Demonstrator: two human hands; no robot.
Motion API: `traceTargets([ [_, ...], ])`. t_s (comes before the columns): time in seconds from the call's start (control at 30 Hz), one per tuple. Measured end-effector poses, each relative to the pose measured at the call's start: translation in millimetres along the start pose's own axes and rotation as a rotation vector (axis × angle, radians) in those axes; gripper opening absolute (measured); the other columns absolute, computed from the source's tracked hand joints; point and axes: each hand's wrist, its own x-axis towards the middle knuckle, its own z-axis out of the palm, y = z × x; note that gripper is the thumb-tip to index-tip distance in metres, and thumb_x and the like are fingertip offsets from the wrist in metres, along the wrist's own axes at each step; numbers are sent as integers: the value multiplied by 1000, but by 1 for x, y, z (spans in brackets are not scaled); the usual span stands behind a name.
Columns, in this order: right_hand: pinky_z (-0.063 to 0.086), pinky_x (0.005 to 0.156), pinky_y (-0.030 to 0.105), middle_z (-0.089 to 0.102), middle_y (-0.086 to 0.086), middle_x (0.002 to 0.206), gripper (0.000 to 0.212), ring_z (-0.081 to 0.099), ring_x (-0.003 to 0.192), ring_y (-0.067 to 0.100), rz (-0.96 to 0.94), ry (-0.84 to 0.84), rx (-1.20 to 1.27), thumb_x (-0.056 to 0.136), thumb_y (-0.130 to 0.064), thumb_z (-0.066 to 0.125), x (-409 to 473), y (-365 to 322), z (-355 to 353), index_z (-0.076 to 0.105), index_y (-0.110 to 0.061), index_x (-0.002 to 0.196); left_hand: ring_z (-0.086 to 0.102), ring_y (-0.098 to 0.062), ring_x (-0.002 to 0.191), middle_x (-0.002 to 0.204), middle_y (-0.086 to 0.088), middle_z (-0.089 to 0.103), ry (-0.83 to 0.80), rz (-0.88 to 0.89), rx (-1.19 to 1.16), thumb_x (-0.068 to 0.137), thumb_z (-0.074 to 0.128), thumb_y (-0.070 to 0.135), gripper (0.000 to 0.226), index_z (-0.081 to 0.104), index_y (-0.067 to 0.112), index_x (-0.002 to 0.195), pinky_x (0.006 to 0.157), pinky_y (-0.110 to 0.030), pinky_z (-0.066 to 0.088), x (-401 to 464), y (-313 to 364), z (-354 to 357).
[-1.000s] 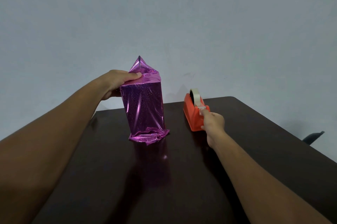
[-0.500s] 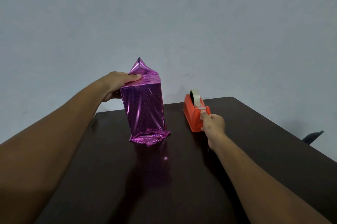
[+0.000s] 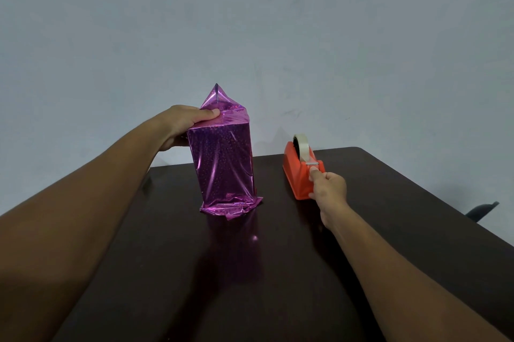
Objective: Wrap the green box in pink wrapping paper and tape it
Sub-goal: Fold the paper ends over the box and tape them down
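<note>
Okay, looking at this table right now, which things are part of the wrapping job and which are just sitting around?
Part of the job:
wrapped box, standing upright, left hand gripping its top
pink paper, loose flaps at top and bottom
tape dispenser
tape roll
right hand, pinching at the tape end

Just lying about:
dark object beyond the table's right edge

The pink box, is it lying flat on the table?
No, the pink box stands upright on the table, held at its top by the left hand.
</note>
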Motion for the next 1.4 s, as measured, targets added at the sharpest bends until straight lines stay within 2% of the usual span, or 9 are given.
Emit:
traceTargets([
  [0.5,56,89,43,58,-3,80,32,55,74,13,-16,-5,51,99,-33,59,-2,1,-1,67,-2,95,69,-16,73,95,-8,74,-8,-1,0,85,79,42,39,71,14,111,68,-31,57,-1,0,0],
  [0.63,51,69,34,61,5,78,21,58,73,18,-19,22,41,95,-20,57,-4,2,-1,58,-11,76,69,-15,72,94,-8,74,-15,2,1,85,79,43,39,72,15,110,69,-31,57,0,0,0],
  [0.73,41,57,29,58,9,76,30,57,69,19,-59,87,-40,93,-16,54,-10,6,-2,46,-15,64,69,-14,70,91,-7,74,-18,1,2,86,78,42,37,71,14,109,67,-30,56,-1,1,0],
  [0.87,47,83,34,60,6,108,38,57,101,22,-319,223,-336,97,-39,57,-20,5,2,56,-17,66,69,-12,62,81,-3,74,-22,5,-1,87,77,40,33,71,14,106,61,-27,55,-4,2,1],
  [0.93,44,88,32,56,-2,111,34,51,106,16,-491,223,-310,98,-43,56,-28,-10,6,61,-18,75,68,-10,59,75,-1,74,-22,11,8,88,76,39,30,71,14,103,58,-26,54,-6,1,2],
  [1.07,39,73,18,58,-4,93,28,53,85,5,-713,7,-98,100,-35,56,-45,-66,21,57,-17,79,68,-10,61,72,1,74,-22,30,22,88,77,42,31,73,14,102,65,-27,53,-8,2,1],
  [1.17,51,69,28,67,0,86,20,62,77,13,-731,-274,-111,100,-27,55,-45,-114,37,58,-14,85,70,-11,65,77,0,76,-40,45,21,87,77,42,32,74,14,103,66,-26,54,-8,1,2],
  [1.27,56,65,33,74,7,84,14,66,68,14,-784,-568,-312,100,-17,57,-41,-163,51,62,-7,91,72,-14,75,87,-2,78,-35,62,8,85,79,43,34,76,15,104,70,-28,55,-5,-2,-1],
  [1.4,55,60,26,74,11,82,9,62,63,12,-882,-747,-686,97,-8,61,-36,-209,62,70,-8,99,73,-16,82,95,-6,79,-49,75,-13,84,79,43,35,77,13,102,80,-30,58,-4,-6,-2],
])
